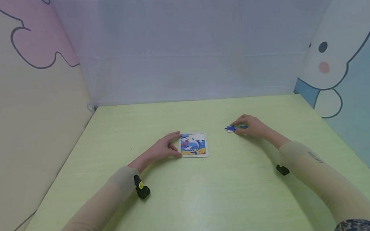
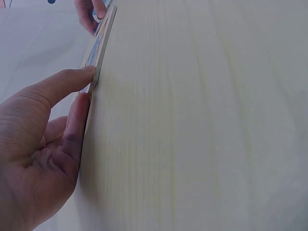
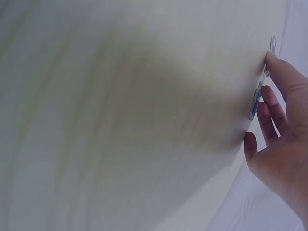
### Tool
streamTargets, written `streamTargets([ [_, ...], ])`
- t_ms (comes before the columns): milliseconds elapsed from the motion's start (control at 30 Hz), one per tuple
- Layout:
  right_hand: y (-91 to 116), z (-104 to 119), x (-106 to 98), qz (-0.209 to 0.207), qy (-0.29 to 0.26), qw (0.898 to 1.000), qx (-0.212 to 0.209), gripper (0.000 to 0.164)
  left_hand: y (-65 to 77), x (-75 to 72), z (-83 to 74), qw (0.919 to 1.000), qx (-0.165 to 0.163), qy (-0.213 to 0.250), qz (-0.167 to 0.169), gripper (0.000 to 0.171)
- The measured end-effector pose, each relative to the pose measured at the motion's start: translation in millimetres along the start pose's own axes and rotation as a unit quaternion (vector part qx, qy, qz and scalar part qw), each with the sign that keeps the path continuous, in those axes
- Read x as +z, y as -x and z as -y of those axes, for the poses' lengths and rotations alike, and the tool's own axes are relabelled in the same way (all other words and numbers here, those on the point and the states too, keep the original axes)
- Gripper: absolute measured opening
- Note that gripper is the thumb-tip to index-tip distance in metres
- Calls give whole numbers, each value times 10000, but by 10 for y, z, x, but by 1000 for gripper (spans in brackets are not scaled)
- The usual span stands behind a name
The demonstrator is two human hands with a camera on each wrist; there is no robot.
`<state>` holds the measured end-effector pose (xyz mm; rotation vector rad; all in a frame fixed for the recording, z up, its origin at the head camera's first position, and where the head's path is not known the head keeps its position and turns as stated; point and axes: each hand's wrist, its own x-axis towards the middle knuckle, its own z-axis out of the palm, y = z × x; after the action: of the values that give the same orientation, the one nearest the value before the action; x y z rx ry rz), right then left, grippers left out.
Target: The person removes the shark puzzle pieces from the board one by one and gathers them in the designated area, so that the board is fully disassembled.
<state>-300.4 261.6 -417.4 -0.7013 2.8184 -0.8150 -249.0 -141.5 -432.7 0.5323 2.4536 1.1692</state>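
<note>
A small square jigsaw puzzle [image 1: 194,156] with a pale frame lies flat on the table, showing a sea picture with a white dolphin. White gaps show at its upper right. My left hand [image 1: 161,147] grips the left side of this frame, with the thumb on top of the rim in the left wrist view. Farther right, several loose blue puzzle pieces [image 1: 230,129] lie close together. Over them bends my right hand [image 1: 250,126], thumb and fingers around the pieces. In the right wrist view a piece [image 3: 255,102] sits against the fingers; whether it is pinched is unclear.
The pale yellow-green table [image 1: 190,200] reaches back to a white cloth wall [image 1: 180,45]. Printed side panels stand at left and right. Both forearms wear light sleeves, with a dark wrist device [image 1: 142,188] near the left hand and another [image 1: 282,170] near the right.
</note>
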Motion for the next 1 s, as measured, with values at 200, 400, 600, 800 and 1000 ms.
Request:
streamTargets([
  [200, -3, -4, -14, 26, -19, 10000, -23, 37, 6, -5, -11, 10000, -8, 8, -1, 87],
  [400, -14, -5, -35, 137, 55, 9999, 16, 39, 11, -10, -23, 10000, -10, 4, -13, 86],
  [600, -14, 20, -69, 349, 154, 9992, 91, 44, 5, -2, -4, 10000, 8, 10, -1, 87],
  [800, -30, 74, -90, 490, 265, 9984, 9, 45, 4, 3, 8, 10000, -1, 17, -10, 87],
  [1000, -40, 196, -117, 579, 691, 9959, 85, 49, 12, 0, 4, 10000, -44, -6, -18, 88],
])
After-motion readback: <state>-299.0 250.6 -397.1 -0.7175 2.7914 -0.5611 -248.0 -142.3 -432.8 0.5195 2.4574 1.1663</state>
